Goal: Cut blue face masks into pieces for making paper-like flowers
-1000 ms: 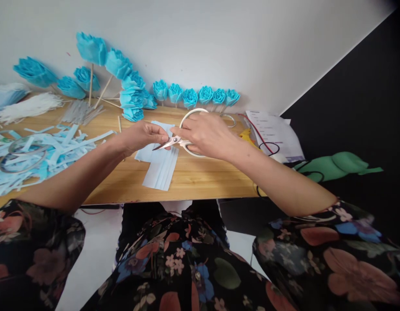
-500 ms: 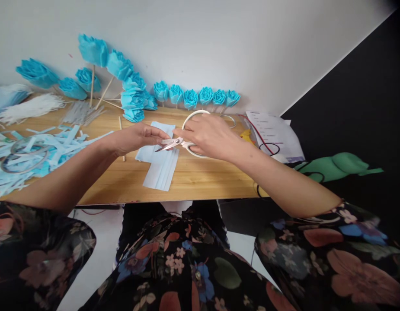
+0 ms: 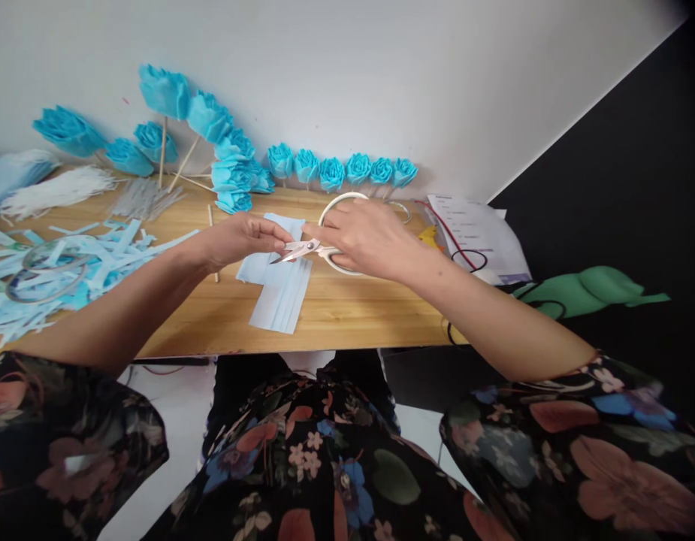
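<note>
My right hand (image 3: pixel 367 237) grips a pair of white-handled scissors (image 3: pixel 316 246), fingers through the loops. Their blades point left and stand slightly apart. At the blade tips, my left hand (image 3: pixel 246 239) has its thumb and fingers pinched together. What lies in that pinch is too small and covered to make out. Beneath both hands, light blue pleated pieces of face-mask fabric (image 3: pixel 282 300) lie on the wooden table (image 3: pixel 370 315), one overlapping another. A thin wooden stick (image 3: pixel 212 225) is on the tabletop, partly behind my left hand.
Several blue handmade flowers (image 3: pixel 331 173) on sticks stand along the wall. At left are cut blue strips (image 3: pixel 116 252), a tape roll (image 3: pixel 48 270), white cords (image 3: pixel 59 191) and grey strips (image 3: pixel 144 199). Papers (image 3: pixel 476 233), a yellow object (image 3: pixel 430 236) and a green object (image 3: pixel 595 287) are at right.
Both hands and the scissors keep nearly the same pose. The whole view has shifted very slightly.
</note>
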A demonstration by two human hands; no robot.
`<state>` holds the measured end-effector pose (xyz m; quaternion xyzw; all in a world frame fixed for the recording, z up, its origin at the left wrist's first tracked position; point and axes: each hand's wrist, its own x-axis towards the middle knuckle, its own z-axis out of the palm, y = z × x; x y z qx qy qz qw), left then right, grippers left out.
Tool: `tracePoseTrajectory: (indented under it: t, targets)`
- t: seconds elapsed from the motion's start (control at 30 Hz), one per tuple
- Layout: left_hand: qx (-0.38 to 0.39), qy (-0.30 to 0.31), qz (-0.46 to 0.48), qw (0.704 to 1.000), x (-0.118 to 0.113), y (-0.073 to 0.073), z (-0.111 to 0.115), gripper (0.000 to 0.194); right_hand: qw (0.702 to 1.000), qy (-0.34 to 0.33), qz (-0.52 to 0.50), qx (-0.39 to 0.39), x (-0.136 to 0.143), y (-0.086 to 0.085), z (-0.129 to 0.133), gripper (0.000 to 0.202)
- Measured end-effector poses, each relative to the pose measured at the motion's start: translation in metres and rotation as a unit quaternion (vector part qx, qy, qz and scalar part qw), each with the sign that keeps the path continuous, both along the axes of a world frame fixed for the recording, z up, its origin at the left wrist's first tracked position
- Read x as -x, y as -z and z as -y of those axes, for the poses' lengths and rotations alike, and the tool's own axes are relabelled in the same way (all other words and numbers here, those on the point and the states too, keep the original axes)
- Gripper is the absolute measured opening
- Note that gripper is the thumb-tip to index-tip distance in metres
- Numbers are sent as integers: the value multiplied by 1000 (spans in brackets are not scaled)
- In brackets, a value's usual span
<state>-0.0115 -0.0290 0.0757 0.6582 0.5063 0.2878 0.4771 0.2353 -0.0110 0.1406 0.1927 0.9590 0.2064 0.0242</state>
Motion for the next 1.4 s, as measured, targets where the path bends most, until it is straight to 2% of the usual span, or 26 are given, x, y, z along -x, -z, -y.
tracePoseTrajectory:
  t: [0.2,0.33,0.43,0.53,0.67,0.73,0.83,0.9,1.07,1.23,1.4]
  targets:
    - [1,50,-54,997,1,-8,1,31,1000,-8,-11,0,-2,5,-2,30]
    - [-20,27,-118,992,4,-5,-2,33,1000,-2,-18,-1,-1,6,-2,30]
    - [-56,-28,-199,978,12,-3,-2,34,999,23,-19,20,-4,7,-5,33]
    - [-76,-108,-239,962,27,-6,2,38,993,82,-53,58,-15,15,-16,38]
    - [-72,-233,-221,944,55,-16,19,39,956,232,-124,132,-41,42,-40,45]
    - [-66,-260,-243,932,68,-22,32,39,928,308,-134,163,-55,58,-52,59]
    - [-53,-344,-288,892,84,-28,51,38,915,346,-112,174,-68,75,-60,68]
    - [-33,-371,-299,879,93,-28,62,39,921,346,-85,155,-71,79,-58,58]
    - [-10,-345,-396,851,111,-17,76,44,942,328,-20,67,-57,69,-40,40]
    - [0,-327,-442,835,122,-10,80,39,958,275,-34,72,-36,59,-31,47]
    - [-12,-295,-485,823,123,-9,77,43,963,252,-36,93,-24,58,-29,43]
